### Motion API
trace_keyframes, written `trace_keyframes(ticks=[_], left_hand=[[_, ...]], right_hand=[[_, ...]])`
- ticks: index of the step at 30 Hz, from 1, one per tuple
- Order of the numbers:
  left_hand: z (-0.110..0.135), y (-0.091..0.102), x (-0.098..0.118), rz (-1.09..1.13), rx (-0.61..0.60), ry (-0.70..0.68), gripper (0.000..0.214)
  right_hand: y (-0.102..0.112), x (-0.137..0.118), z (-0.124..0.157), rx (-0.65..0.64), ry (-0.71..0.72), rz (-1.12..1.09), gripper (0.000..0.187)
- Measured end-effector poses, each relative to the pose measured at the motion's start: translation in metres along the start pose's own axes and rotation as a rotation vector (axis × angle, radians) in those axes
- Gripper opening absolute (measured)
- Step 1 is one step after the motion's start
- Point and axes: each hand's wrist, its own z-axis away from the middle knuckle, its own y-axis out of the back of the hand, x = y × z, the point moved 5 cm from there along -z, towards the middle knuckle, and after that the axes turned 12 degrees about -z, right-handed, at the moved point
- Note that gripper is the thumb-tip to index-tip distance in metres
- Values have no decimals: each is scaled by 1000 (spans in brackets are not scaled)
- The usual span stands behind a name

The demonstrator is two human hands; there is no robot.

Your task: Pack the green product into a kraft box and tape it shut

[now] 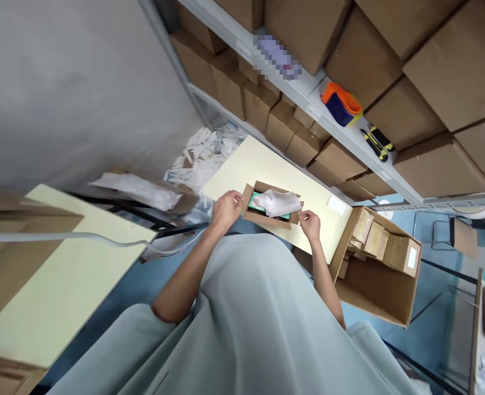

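Soft light, stretched outer edges.

The small open brown box [267, 219] is matt cardboard; the crumpled white sheet [278, 204] in it looks thin, creased and papery. Beneath, the pale-yellow rectangular worktop [236, 164] is smooth. On the far right, the long grey shelf [405, 185] has a smooth, metal-looking edge. The large brown carton [376, 285] at right is matt cardboard. Nearest, the pale grey-green garment [263, 296] is softly folded matt cloth.
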Motion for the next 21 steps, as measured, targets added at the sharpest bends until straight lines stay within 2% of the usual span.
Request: trace_keyframes(ticks=[3,6,9,12,14,16,18,21], left_hand=[[-30,-14,32,-48,-42,-53,20],[-54,-25,51,-91,-84,-88,20],[-70,-31,59,-117,-117,-106,20],[-79,-32,58,-127,-151,-110,16],[-82,-32,55,-125,-175,-119,12],[-83,-32,52,-118,-195,-139,10],[-83,-32,49,-110,-212,-167,10],[-82,-33,47,-96,-237,-212,11]], right_hand=[[12,14,-16,29,-49,12,25],[17,20,-24,46,-85,36,20],[20,16,-19,76,-102,78,18],[18,-3,-11,122,-48,122,25],[4,-25,-15,67,93,159,32],[-20,-43,-27,-95,212,240,36],[-47,-50,-43,-271,215,333,47],[-76,-50,-65,-403,147,389,65]])
